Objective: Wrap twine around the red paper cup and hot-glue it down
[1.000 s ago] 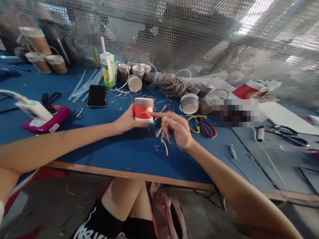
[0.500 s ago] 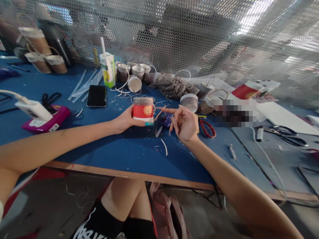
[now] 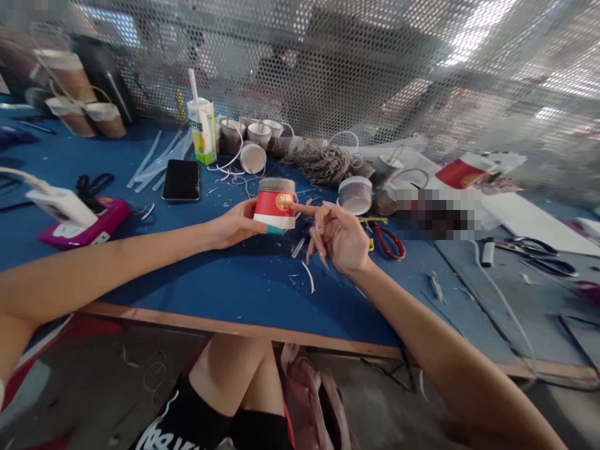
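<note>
My left hand is closed round a small paper cup. Grey cord is wound about its upper part, and a red band with a gold emblem goes round its middle above a white bottom edge. Teal covers the tip of my left thumb. From the right, my right hand reaches in with the index finger stretched out, its tip at the emblem. The other fingers are spread and hold nothing. The cup is held above the blue table, slightly tilted.
Behind stand several cord-wrapped cups, a heap of grey cord and a drink carton. A phone and a purple power strip lie left. Red-handled scissors and black-handled scissors lie right.
My left hand has shifted the cup slightly right and turned it. My right index finger has moved left, from beside the cup onto the gold emblem.
</note>
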A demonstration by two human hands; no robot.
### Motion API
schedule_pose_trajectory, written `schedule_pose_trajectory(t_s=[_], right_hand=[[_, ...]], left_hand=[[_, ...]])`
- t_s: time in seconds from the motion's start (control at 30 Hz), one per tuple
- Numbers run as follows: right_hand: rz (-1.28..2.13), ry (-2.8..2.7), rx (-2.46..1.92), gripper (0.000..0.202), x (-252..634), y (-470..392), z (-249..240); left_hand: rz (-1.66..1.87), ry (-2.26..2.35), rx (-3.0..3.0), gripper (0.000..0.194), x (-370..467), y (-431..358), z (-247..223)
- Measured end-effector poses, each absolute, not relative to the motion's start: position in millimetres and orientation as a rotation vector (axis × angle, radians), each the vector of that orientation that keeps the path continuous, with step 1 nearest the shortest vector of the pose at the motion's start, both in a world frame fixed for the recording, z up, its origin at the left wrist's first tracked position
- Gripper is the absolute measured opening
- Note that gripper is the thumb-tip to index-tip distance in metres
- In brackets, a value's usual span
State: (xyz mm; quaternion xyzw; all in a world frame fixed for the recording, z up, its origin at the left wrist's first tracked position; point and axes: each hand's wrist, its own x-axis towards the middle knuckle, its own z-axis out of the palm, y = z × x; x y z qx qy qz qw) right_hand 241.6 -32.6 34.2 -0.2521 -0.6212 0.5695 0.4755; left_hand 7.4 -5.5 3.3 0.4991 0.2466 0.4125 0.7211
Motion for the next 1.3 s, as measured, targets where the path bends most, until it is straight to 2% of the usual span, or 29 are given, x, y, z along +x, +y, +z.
schedule_pose_trajectory(t_s=[0.47,0.73,0.97,1.17,1.3], right_hand=[[1.644,-1.564,-0.516,0.036,238,-44,43],[1.504,-1.396,-0.807,0.053,239,-40,46],[1.314,-1.288,-0.825,0.062,245,-29,41],[1.577,-1.413,-0.756,0.052,240,-38,43],[1.59,-1.391,-0.75,0.05,242,-34,40]], left_hand=[[0.794,0.472,1.102,0.069,6,-4,0],[0.801,0.456,1.086,0.067,3,-4,0],[0.817,0.545,1.026,0.062,1,-6,2],[0.802,0.529,1.13,0.063,2,-7,3],[0.817,0.536,1.138,0.063,2,-6,1]])
